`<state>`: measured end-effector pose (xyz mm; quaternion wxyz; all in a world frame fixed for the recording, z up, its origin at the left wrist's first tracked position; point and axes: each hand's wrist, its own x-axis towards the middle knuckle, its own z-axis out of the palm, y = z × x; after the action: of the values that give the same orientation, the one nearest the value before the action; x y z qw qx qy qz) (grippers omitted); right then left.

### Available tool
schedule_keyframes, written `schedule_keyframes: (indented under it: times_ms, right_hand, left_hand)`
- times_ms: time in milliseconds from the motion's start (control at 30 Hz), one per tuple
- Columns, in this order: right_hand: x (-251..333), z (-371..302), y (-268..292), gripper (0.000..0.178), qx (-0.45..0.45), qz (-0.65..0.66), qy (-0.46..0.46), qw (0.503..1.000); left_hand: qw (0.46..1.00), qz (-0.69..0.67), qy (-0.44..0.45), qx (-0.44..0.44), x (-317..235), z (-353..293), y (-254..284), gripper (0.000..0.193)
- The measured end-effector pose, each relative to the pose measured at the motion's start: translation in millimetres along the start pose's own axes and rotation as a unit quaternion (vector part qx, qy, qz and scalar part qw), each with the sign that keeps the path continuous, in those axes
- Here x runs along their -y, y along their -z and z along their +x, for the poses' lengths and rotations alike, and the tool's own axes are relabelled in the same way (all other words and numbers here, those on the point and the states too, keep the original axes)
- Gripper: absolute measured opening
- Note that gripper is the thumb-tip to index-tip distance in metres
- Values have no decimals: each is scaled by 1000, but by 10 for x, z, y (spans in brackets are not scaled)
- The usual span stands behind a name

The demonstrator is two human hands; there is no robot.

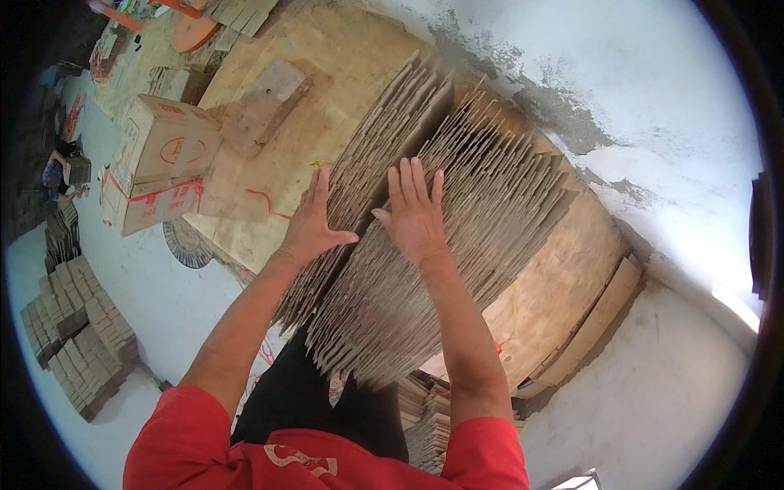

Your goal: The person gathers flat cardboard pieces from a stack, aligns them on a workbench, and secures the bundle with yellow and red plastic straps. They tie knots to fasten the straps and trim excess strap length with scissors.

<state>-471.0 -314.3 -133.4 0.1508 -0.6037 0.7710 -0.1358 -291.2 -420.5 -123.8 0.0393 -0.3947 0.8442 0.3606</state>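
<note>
Two side-by-side rows of thin grey-brown cardboard pieces stand on edge, packed tightly, with a dark gap between them. The left row [371,147] is narrower; the right row [490,212] is broader, and its top edges are uneven. My left hand [309,229] rests against the left row, fingers stretched forward and thumb pointing toward the gap. On the right row's upper edges, near the gap, my right hand [416,214] lies flat with its fingers spread. Neither hand grasps anything.
The rows sit on a wooden tabletop [327,65] beside a stained white wall [653,73]. To the left are a brick-like block [265,106] and a carton [163,155] tied with red strap. Stacked cardboard [90,327] stands on the floor; another person [59,175] is at far left.
</note>
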Motion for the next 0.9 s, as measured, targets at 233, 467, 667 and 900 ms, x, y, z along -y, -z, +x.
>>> schedule_keyframes:
  times_ms: [233,467,667,900]
  right_hand:
    - [3,31,-15,66,-21,8,10,1000]
    - [-46,0,-12,66,-31,39,9,999]
    - [-48,2,-7,67,-38,75,9,996]
    - [-50,-8,-20,69,-43,73,7,996]
  left_hand:
    - [998,-15,40,-35,-35,85,7,93]
    - [998,-38,20,-53,-306,184,88,88]
    - [998,60,-10,3,-264,356,-23,90]
    - [997,33,-63,-13,-278,352,-37,92]
